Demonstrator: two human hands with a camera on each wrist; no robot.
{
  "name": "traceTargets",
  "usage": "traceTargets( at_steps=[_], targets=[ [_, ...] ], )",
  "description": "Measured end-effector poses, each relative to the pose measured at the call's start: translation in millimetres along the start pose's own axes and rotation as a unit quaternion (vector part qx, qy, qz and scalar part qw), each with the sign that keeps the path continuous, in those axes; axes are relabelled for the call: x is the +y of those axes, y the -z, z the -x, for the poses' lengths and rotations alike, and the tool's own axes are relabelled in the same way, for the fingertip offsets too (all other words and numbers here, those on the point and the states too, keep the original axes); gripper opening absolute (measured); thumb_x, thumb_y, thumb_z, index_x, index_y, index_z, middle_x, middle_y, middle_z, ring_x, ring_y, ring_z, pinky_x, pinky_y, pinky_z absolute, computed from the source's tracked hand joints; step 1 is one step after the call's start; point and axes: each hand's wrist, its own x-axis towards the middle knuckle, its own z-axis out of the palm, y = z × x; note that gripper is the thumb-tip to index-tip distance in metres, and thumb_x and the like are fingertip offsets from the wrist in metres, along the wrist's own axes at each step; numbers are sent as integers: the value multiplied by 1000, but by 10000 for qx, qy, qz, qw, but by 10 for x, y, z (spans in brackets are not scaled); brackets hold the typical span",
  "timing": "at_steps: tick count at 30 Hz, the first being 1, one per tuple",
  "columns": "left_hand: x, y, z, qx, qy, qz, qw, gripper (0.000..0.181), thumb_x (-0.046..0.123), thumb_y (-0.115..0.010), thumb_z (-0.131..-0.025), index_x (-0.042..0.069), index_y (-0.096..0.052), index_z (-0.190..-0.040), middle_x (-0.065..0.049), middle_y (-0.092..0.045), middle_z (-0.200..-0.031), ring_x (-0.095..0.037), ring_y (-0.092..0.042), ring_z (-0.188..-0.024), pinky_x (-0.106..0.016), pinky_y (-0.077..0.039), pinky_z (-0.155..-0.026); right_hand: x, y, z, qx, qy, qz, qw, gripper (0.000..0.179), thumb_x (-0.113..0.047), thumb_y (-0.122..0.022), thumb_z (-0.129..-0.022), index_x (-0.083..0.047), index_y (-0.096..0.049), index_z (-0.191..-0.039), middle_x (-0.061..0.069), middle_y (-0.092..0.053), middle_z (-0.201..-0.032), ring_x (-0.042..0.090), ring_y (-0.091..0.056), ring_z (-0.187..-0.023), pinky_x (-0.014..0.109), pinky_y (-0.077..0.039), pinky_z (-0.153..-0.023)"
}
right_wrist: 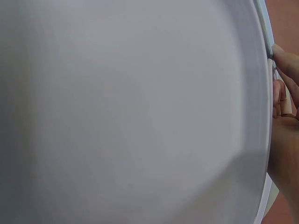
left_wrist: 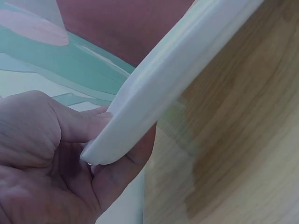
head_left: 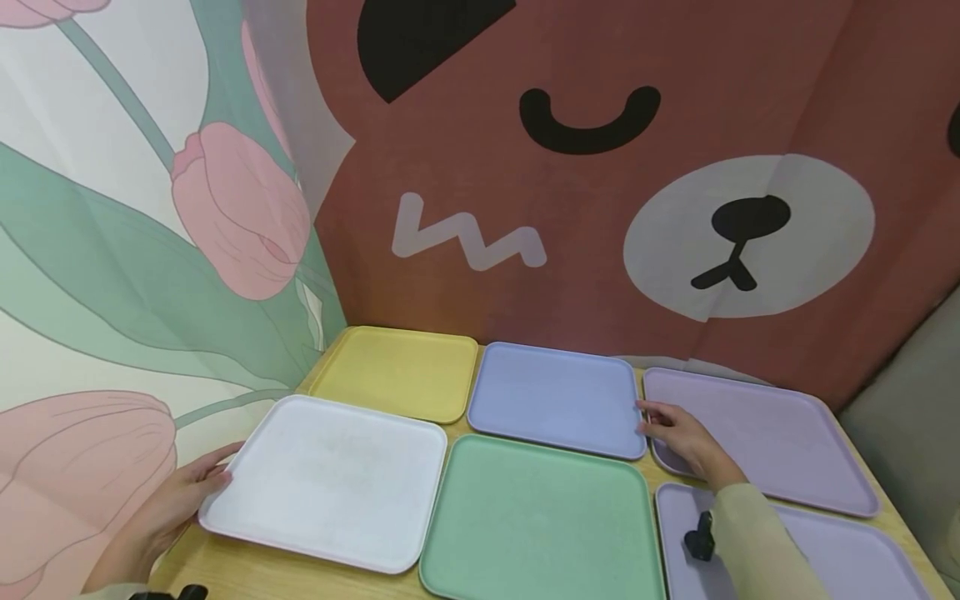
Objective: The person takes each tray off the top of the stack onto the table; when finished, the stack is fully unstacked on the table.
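My left hand (head_left: 167,506) grips the left edge of a white tray (head_left: 330,479), thumb above the rim and fingers beneath. In the left wrist view, the held edge of the white tray (left_wrist: 140,98) stands raised off the wooden table. At the right edge of a blue tray (head_left: 558,398), my right hand (head_left: 686,442) holds the rim with thumb and fingertips. Its palm is above a purple tray (head_left: 772,437). The right wrist view shows my right hand (right_wrist: 286,100) partly behind a large pale tray rim; the fingers' underside is hidden.
A yellow tray (head_left: 401,371) lies at the back left and a green tray (head_left: 543,521) at the front middle. Another purple tray (head_left: 840,550) is under the right forearm. The wooden table (head_left: 247,567) meets a bear-print curtain (head_left: 585,292) behind and a flower-print curtain (head_left: 112,275) on the left.
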Motion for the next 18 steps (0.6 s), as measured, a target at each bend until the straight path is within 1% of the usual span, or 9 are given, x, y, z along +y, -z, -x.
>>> traceTargets(
  at_steps=[3,7,9,11,13,15,17,18],
  targets=[
    [3,-8,6,24,69,-66,10000,58,6,-41,-107,-7,-15,-158,-40,-44,-140,-17,-66,-101,-39,-59,-81,7,4,-1,8,-27,-27,10000,70,-34,-71,-96,-5,-42,-154,23,-39,-150,35,-37,-128,61,-24,-117],
    [-1,-6,-5,33,159,-324,9993,58,6,-43,-107,-6,-17,-158,-42,-38,-146,-19,-66,-102,-40,-59,-80,6,1,-7,22,-16,29,10000,70,-34,-71,-96,-6,-43,-153,22,-42,-146,34,-38,-125,58,-28,-115],
    [-8,-9,-25,69,190,-536,9984,57,6,-43,-107,-6,-19,-157,-42,-38,-146,-20,-66,-102,-39,-59,-79,3,1,-11,45,-23,45,10000,69,-34,-71,-96,-6,-44,-153,21,-43,-143,33,-38,-122,56,-30,-113],
    [-16,-21,-55,120,156,-814,9965,57,6,-45,-106,-8,-21,-156,-42,-40,-144,-23,-67,-102,-39,-60,-78,9,1,-10,43,-25,66,10000,69,-34,-71,-96,-6,-44,-153,21,-44,-142,33,-39,-122,55,-31,-112],
    [-31,-33,-82,246,158,-1153,9929,57,5,-47,-104,-8,-26,-155,-43,-43,-141,-28,-67,-103,-39,-60,-76,8,0,-8,65,-81,52,9999,68,-34,-72,-96,-7,-45,-153,19,-45,-139,32,-39,-121,53,-32,-111],
    [-45,-38,-105,384,142,-1555,9870,56,4,-50,-102,-9,-30,-153,-42,-47,-137,-32,-67,-103,-37,-59,-73,5,-1,-2,48,-43,88,9999,69,-34,-71,-96,-6,-44,-153,19,-46,-136,32,-40,-118,52,-34,-108],
    [-50,-40,-123,475,53,-1937,9799,56,3,-52,-99,-9,-35,-151,-42,-50,-134,-36,-66,-103,-38,-58,-71,0,2,2,56,-7,102,9999,69,-33,-71,-96,-5,-44,-153,18,-47,-132,31,-40,-116,48,-36,-104],
    [-47,-42,-132,513,-27,-2165,9749,55,3,-54,-98,-10,-37,-149,-41,-53,-131,-39,-65,-104,-39,-58,-71,-3,6,4,67,16,114,9999,68,-33,-71,-96,-5,-44,-153,18,-47,-130,30,-40,-115,47,-37,-102]
  ],
)
